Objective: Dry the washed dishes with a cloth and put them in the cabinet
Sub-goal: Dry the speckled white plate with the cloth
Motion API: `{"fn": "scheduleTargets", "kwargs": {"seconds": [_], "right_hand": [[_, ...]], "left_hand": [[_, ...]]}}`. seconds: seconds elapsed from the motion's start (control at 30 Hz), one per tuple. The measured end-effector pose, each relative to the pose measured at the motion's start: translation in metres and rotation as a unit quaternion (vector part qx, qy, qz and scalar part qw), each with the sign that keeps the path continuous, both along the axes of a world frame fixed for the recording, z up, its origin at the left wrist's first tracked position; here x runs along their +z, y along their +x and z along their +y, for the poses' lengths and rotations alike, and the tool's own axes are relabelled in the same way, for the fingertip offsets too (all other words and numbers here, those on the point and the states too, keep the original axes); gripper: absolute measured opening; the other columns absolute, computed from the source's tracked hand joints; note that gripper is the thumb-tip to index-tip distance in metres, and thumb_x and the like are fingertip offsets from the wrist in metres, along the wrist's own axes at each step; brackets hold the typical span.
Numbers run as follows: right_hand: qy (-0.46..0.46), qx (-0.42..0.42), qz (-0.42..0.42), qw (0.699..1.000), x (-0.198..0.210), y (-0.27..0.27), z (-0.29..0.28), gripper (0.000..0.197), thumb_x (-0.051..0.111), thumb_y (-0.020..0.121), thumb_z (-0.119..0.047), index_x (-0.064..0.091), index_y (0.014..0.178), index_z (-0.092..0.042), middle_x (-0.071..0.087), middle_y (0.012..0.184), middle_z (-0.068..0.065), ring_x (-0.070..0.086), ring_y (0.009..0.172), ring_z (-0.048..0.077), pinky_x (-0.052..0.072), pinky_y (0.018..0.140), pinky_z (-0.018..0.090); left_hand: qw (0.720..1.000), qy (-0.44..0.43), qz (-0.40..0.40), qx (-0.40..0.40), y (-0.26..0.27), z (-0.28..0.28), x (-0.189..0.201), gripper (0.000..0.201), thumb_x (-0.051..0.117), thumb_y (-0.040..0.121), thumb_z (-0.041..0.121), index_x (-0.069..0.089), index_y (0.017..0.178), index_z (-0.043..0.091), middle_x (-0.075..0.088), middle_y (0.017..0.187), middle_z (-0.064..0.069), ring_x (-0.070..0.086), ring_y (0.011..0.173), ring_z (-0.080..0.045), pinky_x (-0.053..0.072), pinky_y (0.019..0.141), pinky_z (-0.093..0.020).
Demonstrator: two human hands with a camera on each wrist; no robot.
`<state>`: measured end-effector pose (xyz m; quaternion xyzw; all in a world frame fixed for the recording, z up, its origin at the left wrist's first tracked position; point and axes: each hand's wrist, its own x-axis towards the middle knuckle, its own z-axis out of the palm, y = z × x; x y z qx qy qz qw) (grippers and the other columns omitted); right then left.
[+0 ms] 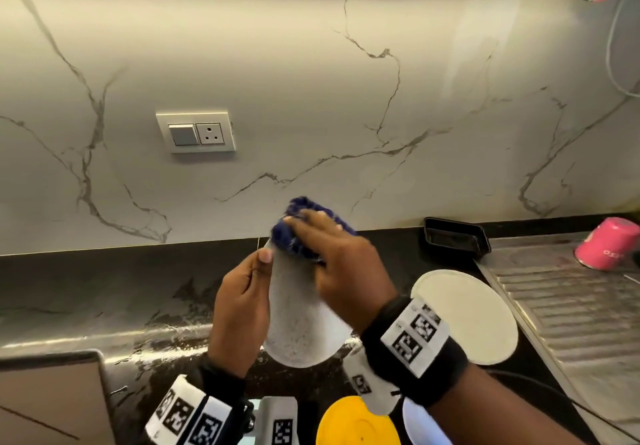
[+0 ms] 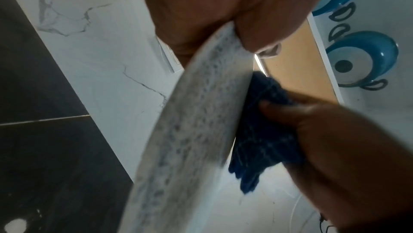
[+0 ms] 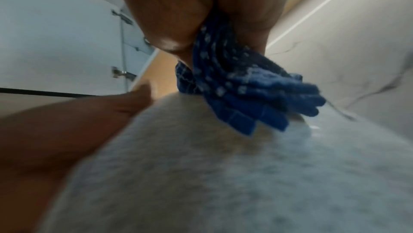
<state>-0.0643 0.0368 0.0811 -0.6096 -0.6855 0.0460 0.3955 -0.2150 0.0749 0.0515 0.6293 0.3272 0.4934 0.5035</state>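
Over on the left, a switch and socket plate sits on the veined marble wall above the dark, wet table. At the middle the person holds a grey speckled plate up off the table, tilted nearly on edge. The left hand grips the plate by its left rim, thumb on the near face and fingers curled behind; from the left wrist view the plate's edge is pinched between thumb and fingers. The right hand is closed round a bunched blue cloth and presses it against the plate's upper part, the cloth's loose end hanging beside the rim in the left wrist view. Below the hands, at the near edge, a yellow dish lies on the table. Just right of the right wrist a cream plate rests flat on the table. Behind it a black tray stands against the wall. Farthest right, a pink cup lies tilted, mouth-down, on the ribbed steel drainboard.
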Motion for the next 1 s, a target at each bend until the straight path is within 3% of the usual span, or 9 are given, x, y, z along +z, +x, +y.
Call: {"fn": "scheduleTargets", "kwargs": {"seconds": [0.07,0.2,0.3,0.43,0.6,0.7,0.77,0.9,1.0], "right_hand": [[0.02,0.034,-0.028,0.999,0.0,-0.012,-0.002,0.062,0.052,0.085,0.003,0.053,0.143,-0.02,0.049,0.15,0.004,0.041,0.142,0.026,0.029,0.119,0.043],[-0.003,-0.039,0.081,0.996,-0.003,0.021,0.013,0.065,0.046,0.079,-0.002,0.058,0.138,-0.023,0.054,0.145,-0.005,0.05,0.135,0.019,0.034,0.115,0.026],[0.007,-0.049,0.056,0.997,-0.002,0.015,0.009,0.061,0.045,0.081,-0.007,0.057,0.139,-0.021,0.053,0.146,-0.002,0.047,0.137,0.016,0.036,0.117,0.035],[0.038,0.023,-0.027,0.999,-0.006,-0.003,0.003,0.065,0.054,0.081,0.005,0.055,0.141,-0.021,0.051,0.148,0.002,0.044,0.14,0.022,0.032,0.118,0.039],[-0.006,-0.072,0.107,0.992,-0.008,0.035,0.017,0.062,0.043,0.078,-0.013,0.059,0.137,-0.024,0.052,0.143,-0.011,0.045,0.135,0.005,0.034,0.117,0.029],[0.021,-0.024,0.006,0.999,-0.008,0.01,0.005,0.062,0.05,0.082,-0.003,0.055,0.142,-0.021,0.05,0.148,-0.003,0.043,0.14,0.015,0.033,0.118,0.032],[0.044,0.007,-0.039,0.998,-0.012,0.002,0.004,0.066,0.053,0.081,0.003,0.053,0.142,-0.021,0.051,0.148,0.001,0.044,0.14,0.022,0.035,0.116,0.041],[0.004,-0.042,0.085,0.996,-0.015,0.035,0.018,0.066,0.049,0.078,-0.003,0.057,0.139,-0.028,0.052,0.143,-0.011,0.047,0.135,0.009,0.03,0.117,0.022],[-0.014,-0.066,0.12,0.991,-0.025,0.053,0.015,0.067,0.05,0.078,0.004,0.06,0.136,-0.028,0.054,0.141,-0.01,0.045,0.135,0.001,0.029,0.116,0.017]], "left_hand": [[1.0,0.005,-0.011,0.001,-0.001,0.002,0.001,0.039,0.046,0.094,0.069,0.075,0.096,0.043,0.075,0.098,-0.001,0.07,0.094,-0.017,0.055,0.083,-0.033],[0.996,0.045,0.06,0.049,0.0,-0.002,-0.002,0.049,0.038,0.098,0.054,0.063,0.073,0.021,0.044,0.053,0.006,0.038,0.051,-0.005,0.033,0.05,-0.02],[0.997,0.034,0.063,0.041,0.001,-0.002,-0.003,0.048,0.039,0.098,0.05,0.066,0.081,0.013,0.048,0.057,-0.001,0.042,0.054,-0.008,0.037,0.053,-0.026],[0.999,0.032,0.018,0.021,-0.001,0.006,-0.002,0.036,0.045,0.099,0.058,0.074,0.098,0.038,0.073,0.089,-0.004,0.067,0.083,-0.015,0.055,0.076,-0.034],[0.997,0.038,0.056,0.047,-0.002,0.004,-0.008,0.086,0.04,0.081,0.088,0.064,0.086,0.005,0.051,0.072,-0.029,0.045,0.062,-0.039,0.04,0.061,-0.044],[0.998,0.026,0.042,0.037,-0.001,0.006,-0.003,0.057,0.043,0.087,0.076,0.071,0.088,0.027,0.063,0.081,-0.022,0.056,0.079,-0.046,0.05,0.07,-0.057],[0.998,0.036,0.042,0.035,0.0,0.01,-0.001,0.036,0.043,0.091,0.065,0.073,0.093,0.045,0.07,0.087,-0.011,0.063,0.084,-0.036,0.053,0.077,-0.052],[0.994,0.074,0.06,0.047,-0.004,0.011,-0.001,0.073,0.042,0.086,0.08,0.065,0.082,0.01,0.045,0.057,-0.008,0.039,0.054,-0.013,0.035,0.053,-0.034],[0.995,0.064,0.047,0.064,-0.009,0.01,-0.004,0.062,0.041,0.089,0.078,0.061,0.071,0.021,0.034,0.049,0.008,0.028,0.048,-0.005,0.028,0.047,-0.027]]}}
